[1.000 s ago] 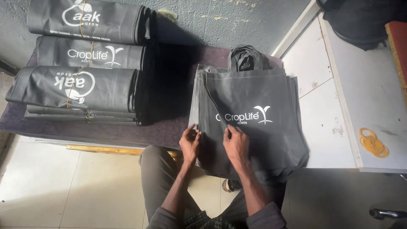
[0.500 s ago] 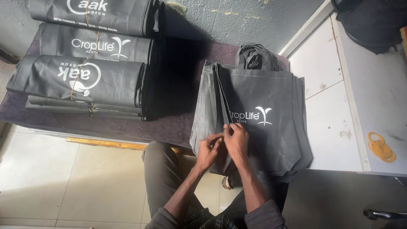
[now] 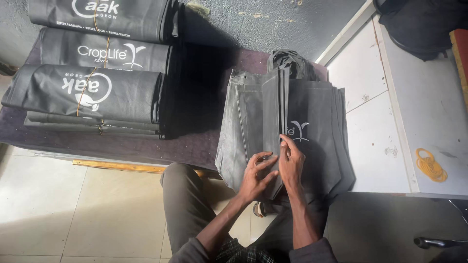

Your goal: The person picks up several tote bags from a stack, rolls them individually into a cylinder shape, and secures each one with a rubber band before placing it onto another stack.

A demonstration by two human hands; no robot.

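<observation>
A purple-covered tabletop [image 3: 195, 146] carries tied bundles of grey fabric bags [image 3: 97, 87] stacked at its far left against the wall, each bound with a thin band, well apart from the work in hand. At the tabletop's right end lies a loose stack of grey tote bags [image 3: 312, 126], its lower edge hanging over the front towards the seated person's lap, handles bunched at the far end. Half a second ago the top bag lay nearly flat with its white logo showing in full; now its left side panel [image 3: 271, 122] has been drawn across the front as a long upright fold, covering half the logo, so the bag appears to be mid-fold lengthwise. The left hand [image 3: 256, 175] presses open-fingered on the fold's lower end, not clenched. The right hand [image 3: 292, 163] lies just beside it, fingers pinching the fold's edge against the bag. A small heap of yellow rubber bands [image 3: 430, 165] rests on the white surface [image 3: 390, 126] to the right.
</observation>
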